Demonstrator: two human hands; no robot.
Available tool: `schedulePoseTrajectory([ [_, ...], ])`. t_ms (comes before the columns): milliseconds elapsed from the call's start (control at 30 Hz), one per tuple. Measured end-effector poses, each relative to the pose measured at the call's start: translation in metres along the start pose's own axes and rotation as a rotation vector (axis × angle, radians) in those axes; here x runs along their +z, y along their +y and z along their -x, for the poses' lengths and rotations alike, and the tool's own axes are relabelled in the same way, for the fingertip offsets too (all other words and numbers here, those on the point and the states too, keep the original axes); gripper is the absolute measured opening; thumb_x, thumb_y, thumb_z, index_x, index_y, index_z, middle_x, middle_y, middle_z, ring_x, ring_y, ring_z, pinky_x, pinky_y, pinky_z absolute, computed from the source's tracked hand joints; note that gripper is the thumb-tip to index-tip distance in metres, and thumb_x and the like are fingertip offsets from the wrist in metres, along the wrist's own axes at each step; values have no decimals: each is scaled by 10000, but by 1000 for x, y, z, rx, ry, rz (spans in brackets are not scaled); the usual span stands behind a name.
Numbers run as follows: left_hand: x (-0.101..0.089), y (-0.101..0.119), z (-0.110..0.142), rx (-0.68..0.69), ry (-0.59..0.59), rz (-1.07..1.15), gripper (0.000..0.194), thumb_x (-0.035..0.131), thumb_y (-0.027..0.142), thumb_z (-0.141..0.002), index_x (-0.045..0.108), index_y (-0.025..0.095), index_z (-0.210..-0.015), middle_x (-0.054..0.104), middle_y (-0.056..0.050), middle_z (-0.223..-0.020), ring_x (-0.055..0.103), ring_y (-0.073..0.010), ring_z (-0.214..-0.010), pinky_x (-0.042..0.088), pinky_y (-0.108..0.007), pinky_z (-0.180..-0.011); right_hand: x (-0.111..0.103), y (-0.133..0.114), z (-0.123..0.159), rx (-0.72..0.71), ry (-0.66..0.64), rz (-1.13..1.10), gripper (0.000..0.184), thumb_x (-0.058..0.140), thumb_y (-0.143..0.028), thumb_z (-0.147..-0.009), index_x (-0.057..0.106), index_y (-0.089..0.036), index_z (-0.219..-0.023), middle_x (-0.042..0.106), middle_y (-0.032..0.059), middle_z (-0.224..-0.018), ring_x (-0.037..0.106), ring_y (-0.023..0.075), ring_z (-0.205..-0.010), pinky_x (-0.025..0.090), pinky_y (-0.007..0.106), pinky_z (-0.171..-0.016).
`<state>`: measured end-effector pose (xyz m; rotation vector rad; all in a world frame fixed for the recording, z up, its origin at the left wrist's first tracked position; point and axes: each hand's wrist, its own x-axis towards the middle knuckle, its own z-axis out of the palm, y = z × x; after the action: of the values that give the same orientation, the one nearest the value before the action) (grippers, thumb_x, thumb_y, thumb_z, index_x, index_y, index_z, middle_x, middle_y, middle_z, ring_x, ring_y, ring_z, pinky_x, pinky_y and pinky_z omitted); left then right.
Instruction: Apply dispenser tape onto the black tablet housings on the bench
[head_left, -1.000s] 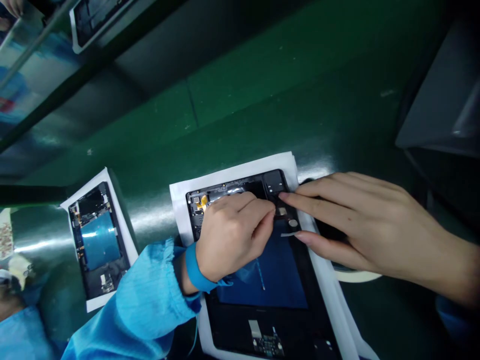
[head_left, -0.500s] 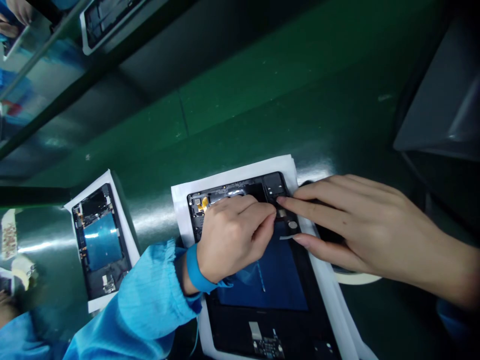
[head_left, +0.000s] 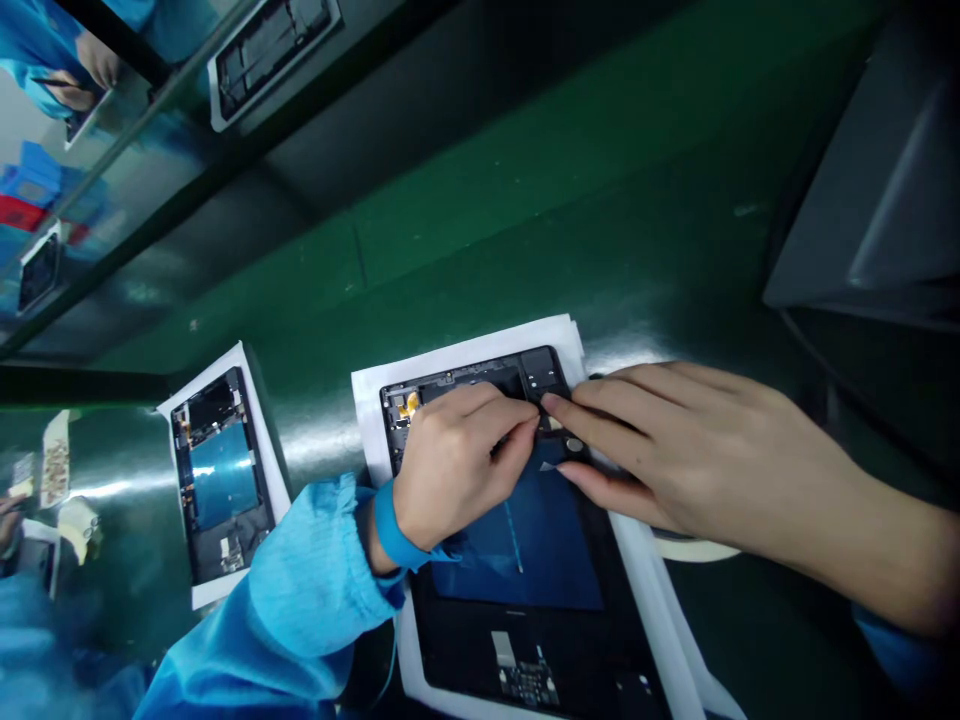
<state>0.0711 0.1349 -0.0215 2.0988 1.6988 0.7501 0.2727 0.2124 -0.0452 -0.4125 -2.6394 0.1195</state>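
Note:
An opened tablet [head_left: 525, 560] with a blue panel lies on a white sheet [head_left: 375, 400] on the green belt. My left hand [head_left: 457, 465], in a blue sleeve with a blue wrist strap, rests on the tablet's upper part, its fingertips pinched together at a small part near the top right corner. My right hand [head_left: 675, 450] lies along the tablet's right edge, its fingers stretched out and its index fingertip meeting the left fingertips. What the pinched fingers hold is too small to name.
A second opened tablet [head_left: 221, 480] on a white sheet lies to the left. A third device [head_left: 274, 45] sits on the far side beyond a dark rail. A dark grey bin [head_left: 877, 200] stands at the right. A white ring [head_left: 697, 550] shows under my right hand.
Both hands stay on the tablet's top right corner; the fingertips have closed in slightly. The view has shifted, so everything sits a little further right and down.

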Motion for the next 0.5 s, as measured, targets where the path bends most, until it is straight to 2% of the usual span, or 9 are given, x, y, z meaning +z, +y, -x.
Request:
schedulePoseTrajectory([
  [200,2,0,3,-11,-6,-21,157,551,170,-967,682,169,-881,670,-13,-760,621,-125,-672,505,-248,-637,-4,-6,0,-17,-36,34,354,511,-336,-998,682,-52,-1120,687,105,-917,599,221,-807,435,353,-739],
  [333,1,-3,6,70,-45,-115,259,487,209,-1007,671,169,-828,640,-24,-755,610,-149,-700,505,-278,-663,-8,-10,0,-62,-59,62,381,521,-341,-993,677,-18,-1120,683,117,-898,602,253,-820,433,386,-765],
  [500,-6,-6,3,138,-122,-187,308,443,202,-1022,661,163,-809,623,-37,-778,577,-166,-700,485,-301,-665,-7,-7,-1,-80,-60,28,346,579,-357,-967,678,-60,-1115,697,104,-905,620,248,-846,459,381,-792],
])
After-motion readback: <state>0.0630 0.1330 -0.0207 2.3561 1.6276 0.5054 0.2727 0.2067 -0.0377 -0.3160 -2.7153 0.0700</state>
